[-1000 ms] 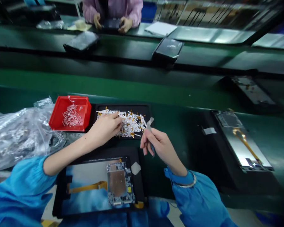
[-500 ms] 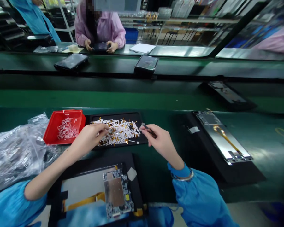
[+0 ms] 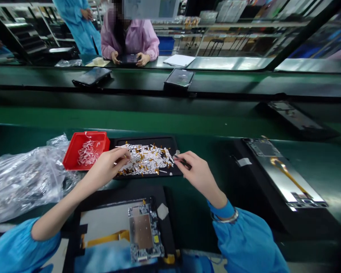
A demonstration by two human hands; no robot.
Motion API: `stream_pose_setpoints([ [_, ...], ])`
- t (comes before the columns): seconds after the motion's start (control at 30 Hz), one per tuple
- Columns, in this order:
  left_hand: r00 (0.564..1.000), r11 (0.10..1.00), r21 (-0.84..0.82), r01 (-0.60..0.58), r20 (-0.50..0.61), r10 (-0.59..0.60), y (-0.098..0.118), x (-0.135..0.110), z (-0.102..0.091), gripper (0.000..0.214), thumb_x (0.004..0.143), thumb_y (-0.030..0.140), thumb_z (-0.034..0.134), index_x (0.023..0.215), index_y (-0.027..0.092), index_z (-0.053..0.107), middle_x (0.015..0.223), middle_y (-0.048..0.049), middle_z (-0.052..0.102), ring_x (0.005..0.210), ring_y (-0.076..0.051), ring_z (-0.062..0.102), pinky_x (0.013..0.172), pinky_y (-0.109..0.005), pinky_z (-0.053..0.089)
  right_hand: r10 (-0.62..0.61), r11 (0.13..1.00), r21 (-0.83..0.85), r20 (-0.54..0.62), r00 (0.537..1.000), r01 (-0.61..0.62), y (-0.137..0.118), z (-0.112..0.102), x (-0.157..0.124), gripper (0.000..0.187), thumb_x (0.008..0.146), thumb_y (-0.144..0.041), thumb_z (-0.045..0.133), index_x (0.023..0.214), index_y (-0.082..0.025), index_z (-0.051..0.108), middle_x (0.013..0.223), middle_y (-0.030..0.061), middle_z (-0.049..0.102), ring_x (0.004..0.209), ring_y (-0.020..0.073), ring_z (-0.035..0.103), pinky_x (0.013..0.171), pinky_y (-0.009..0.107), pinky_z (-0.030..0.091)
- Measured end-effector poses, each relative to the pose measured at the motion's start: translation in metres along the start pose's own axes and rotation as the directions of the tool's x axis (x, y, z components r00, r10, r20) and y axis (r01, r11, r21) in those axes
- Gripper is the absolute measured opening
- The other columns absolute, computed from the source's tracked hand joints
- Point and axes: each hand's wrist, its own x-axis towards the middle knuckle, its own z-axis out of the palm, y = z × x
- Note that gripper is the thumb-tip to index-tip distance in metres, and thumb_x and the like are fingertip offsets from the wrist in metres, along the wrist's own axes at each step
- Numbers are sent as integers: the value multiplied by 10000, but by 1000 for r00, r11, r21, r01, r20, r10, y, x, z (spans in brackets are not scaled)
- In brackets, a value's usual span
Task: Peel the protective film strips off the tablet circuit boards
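Observation:
My left hand [image 3: 109,165] is at the left side of a heap of small white strips with amber ends [image 3: 147,159], fingertips pinched together. What those fingers hold, if anything, is too small to make out. The heap lies in a shallow black tray [image 3: 174,143]. Dark tweezers [image 3: 184,163] are gripped in my right hand [image 3: 198,172], their tips by the tray's right edge. Nearer to me lies an opened tablet [image 3: 105,220] with a bare circuit board [image 3: 142,231] and an amber ribbon cable [image 3: 106,239].
A red bin [image 3: 71,151] with white curled bits and a clear plastic bag [image 3: 25,182] sit to the left. Another opened device [image 3: 292,178] lies on a black mat at right. Farther devices [image 3: 179,78] rest across the line, where a person in pink [image 3: 130,36] handles a tablet.
The head view has turned slightly left, so most things appear farther right. My left hand stays pinched by the heap, and the tweezers in my right hand have tilted a little.

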Motion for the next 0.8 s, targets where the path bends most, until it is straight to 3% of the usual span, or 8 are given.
stream_pose_setpoints([
  [0.17, 999, 996, -77, 39, 13, -39, 0, -3, -2, 175, 941, 313, 491, 887, 197, 610, 829, -9, 686, 751, -141, 631, 701, -253, 471, -78, 994, 78, 22, 997, 76, -11, 4, 0, 153, 911, -300, 571, 868, -190, 668, 854, 68, 620, 636, 164, 598, 497, 272, 451],
  [0.5, 992, 974, -198, 112, 76, -99, 1, -2, 8, 170, 905, 329, 562, 904, 183, 649, 801, 8, 703, 700, -112, 621, 629, -204, 440, -111, 973, 211, 87, 990, 91, -38, 9, -8, 90, 906, -242, 604, 858, -188, 657, 824, 35, 593, 636, 136, 569, 548, 269, 456],
  [0.67, 994, 976, -195, 97, 73, -84, 2, -2, 10, 170, 902, 323, 536, 855, 177, 610, 763, 7, 681, 694, -122, 619, 638, -215, 445, -159, 962, 242, 125, 979, 125, -43, 16, -11, 82, 917, -235, 602, 876, -191, 658, 852, 32, 613, 622, 118, 567, 553, 263, 472],
  [0.8, 996, 983, -175, 52, 76, -39, 0, -6, 13, 191, 916, 331, 522, 872, 177, 626, 850, -12, 688, 772, -141, 631, 699, -236, 468, -182, 965, 215, 127, 975, 152, -46, 16, -15, 80, 919, -221, 602, 879, -190, 664, 855, 37, 633, 659, 132, 597, 571, 266, 491],
])
